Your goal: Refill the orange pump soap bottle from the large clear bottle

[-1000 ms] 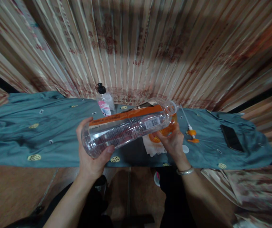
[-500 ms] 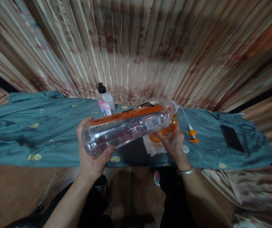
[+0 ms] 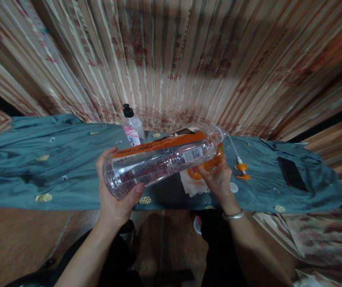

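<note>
Left hand [image 3: 115, 201] clamped round the base end of a big clear bottle [image 3: 159, 159], thumb pressed along the near side, fingers wrapping behind! The bottle lies tilted across the middle, running up and rightward from that grip, its neck well out beyond the hand. On its side, an orange-and-silver label [image 3: 159, 145]: dark print on the orange band, rows of small text below, a barcode [image 3: 193, 154] near the shoulder, and none of the wording legible from here.

Over to the right hand [image 3: 217, 179], closed on an orange see-through container [image 3: 213, 161] just below the clear bottle's neck, its fingers partly hidden. There's a silvery bracelet [image 3: 233, 215] on that wrist. A white cloth [image 3: 195, 188] lies under the container; a white disc [image 3: 233, 187] sits just beside the hand.

Further right, a pump with an orange head [image 3: 242, 169] lies flat, then a dark phone [image 3: 292, 174]. Behind, a black-capped bottle [image 3: 132, 129] stands with a pink-and-white label, lettering too small to read. All this on a teal patterned cloth [image 3: 75, 167], before a pleated curtain [image 3: 171, 59].
</note>
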Demonstrator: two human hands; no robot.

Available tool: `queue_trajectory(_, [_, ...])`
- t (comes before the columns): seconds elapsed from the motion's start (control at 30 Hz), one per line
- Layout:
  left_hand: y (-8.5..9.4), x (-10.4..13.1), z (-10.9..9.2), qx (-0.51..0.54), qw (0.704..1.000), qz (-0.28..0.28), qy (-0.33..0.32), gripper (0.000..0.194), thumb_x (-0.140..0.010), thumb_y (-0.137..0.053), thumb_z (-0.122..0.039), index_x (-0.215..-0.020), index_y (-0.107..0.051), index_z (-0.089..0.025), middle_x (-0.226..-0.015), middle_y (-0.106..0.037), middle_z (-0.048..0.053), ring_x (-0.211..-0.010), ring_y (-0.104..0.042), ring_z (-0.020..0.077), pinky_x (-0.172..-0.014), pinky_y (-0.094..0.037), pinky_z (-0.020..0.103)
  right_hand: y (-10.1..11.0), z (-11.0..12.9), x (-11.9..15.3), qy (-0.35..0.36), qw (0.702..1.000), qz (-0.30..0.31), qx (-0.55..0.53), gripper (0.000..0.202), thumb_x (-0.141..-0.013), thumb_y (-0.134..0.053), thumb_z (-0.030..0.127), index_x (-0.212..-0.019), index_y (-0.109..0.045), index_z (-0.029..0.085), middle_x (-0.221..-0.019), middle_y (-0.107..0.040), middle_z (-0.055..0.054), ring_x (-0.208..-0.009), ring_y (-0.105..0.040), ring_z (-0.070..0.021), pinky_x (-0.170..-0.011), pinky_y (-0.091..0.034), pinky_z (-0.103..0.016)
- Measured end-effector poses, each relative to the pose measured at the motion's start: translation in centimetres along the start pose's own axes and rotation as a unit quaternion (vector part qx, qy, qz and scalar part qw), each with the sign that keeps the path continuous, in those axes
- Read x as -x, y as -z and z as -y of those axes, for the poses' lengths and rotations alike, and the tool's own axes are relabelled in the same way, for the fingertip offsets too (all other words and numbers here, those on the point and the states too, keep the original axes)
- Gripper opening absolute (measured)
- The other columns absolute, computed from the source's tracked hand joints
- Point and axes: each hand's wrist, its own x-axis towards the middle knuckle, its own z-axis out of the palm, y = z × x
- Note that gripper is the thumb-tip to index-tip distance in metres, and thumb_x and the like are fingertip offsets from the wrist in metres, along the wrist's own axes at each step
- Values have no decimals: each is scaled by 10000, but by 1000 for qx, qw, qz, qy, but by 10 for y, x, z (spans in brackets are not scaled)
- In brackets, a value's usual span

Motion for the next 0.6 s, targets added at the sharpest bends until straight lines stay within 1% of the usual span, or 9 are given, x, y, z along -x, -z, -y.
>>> queue_trajectory(0.1, [0,-1,-3,1,1000,6,-4,934,-716,-918,-788,-1442,-612,-286,-1148,-719,75,-954,-773,327,-819,-680,509,1,1,-1,-8,1000,4,2,780,-743,-812,744,-1270,-676,185,-1101,-860,-203,-927,-847,-405,-794,-670,-488])
queue_trajectory(0.23, [0,-1,-5,10,1000,4,-5,911,-707,-946,-731,-1421,-602,-281,-1136,-735,65,-953,-783,318,-807,-671,482,2,1,-1,-9,1000,8,11,744,-742,-834,711,-1255,-670,198,-1070,-865,-185,-906,-849,-391,-786,-677,-477])
queue_trajectory(0.37, [1,0,-4,9,1000,5,0,925,-698,-959,-699,-1440,-597,-279,-1170,-734,71,-975,-777,318,-831,-664,484,0,0,-1,4,1000,-2,10,749,-777,-793,765,-1256,-664,205,-1027,-863,-166,-874,-842,-384,-756,-667,-471])
queue_trajectory(0.47, [1,-1,-3,3,1000,-2,-4,922,-701,-950,-724,-1432,-610,-276,-1193,-735,81,-999,-779,330,-850,-666,502,-1,-1,0,11,1000,-7,15,772,-795,-755,819,-1263,-666,211,-1020,-861,-159,-856,-836,-366,-745,-656,-452])
queue_trajectory(0.6, [1,-2,-5,3,1000,2,-9,907,-718,-927,-771,-1413,-613,-280,-1136,-739,73,-950,-784,331,-812,-671,508,-1,0,0,8,1000,-9,12,793,-810,-716,854,-1272,-665,211,-1043,-865,-163,-884,-835,-372,-752,-651,-452])
